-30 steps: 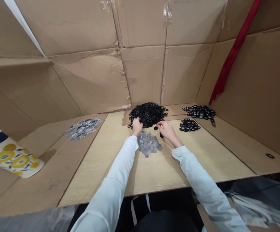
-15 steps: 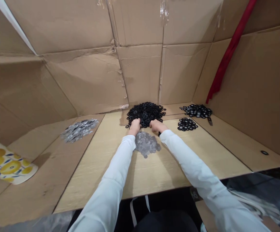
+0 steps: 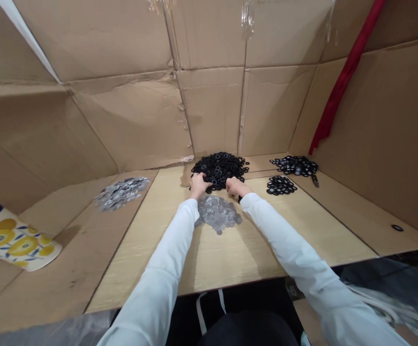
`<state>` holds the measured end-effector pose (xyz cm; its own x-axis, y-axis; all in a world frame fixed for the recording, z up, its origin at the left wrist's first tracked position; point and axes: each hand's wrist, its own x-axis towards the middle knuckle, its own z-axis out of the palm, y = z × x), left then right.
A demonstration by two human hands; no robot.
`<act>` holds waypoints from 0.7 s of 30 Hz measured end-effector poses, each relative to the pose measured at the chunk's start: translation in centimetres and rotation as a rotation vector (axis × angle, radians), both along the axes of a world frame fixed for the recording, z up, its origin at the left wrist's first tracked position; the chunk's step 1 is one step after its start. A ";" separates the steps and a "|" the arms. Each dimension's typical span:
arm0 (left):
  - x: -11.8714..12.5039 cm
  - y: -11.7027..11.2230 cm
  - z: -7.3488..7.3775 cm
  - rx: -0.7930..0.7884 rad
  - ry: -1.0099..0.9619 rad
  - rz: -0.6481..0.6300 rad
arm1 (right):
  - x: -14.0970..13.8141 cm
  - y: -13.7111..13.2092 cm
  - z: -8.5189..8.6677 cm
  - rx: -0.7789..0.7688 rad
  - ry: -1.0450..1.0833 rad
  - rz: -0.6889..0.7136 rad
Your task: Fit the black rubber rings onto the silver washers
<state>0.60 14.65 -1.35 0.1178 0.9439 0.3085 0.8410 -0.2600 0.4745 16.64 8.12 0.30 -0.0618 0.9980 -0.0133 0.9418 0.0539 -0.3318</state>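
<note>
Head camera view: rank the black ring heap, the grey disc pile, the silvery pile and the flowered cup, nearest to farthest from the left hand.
1. Black ring heap: ahead, touching the left hand.
2. Grey disc pile: just right of the hand, toward the person.
3. Silvery pile: off to the left.
4. Flowered cup: far left.

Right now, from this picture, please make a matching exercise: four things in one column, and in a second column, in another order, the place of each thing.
Things:
1. left hand
2. grey disc pile
3. red strip
4. lone dark ring

Places:
A. on the right cardboard flap
B. on the right cardboard wall
C. touching the black ring pile
D. on the pale board, nearer than the black ring pile

Pairs: 1-C, 2-D, 3-B, 4-A
</note>
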 end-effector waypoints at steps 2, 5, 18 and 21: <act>0.7 -0.9 0.7 0.015 -0.095 0.006 | 0.2 0.2 0.3 0.062 0.048 0.014; 2.2 -2.4 1.8 -0.234 -0.470 -0.142 | 0.2 0.6 1.3 0.176 0.124 0.031; 2.2 -7.5 4.5 -0.519 -1.122 -0.256 | 2.9 -2.5 1.3 0.296 0.088 0.190; 0.4 -8.3 5.2 -0.478 -1.190 -0.226 | 3.7 -2.8 -0.1 0.012 -0.059 0.222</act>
<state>1.00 6.33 3.81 0.1760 0.9840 -0.0265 -0.1969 0.0616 0.9785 20.34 5.32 0.21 -0.2795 0.9601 -0.0119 0.9241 0.2656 -0.2748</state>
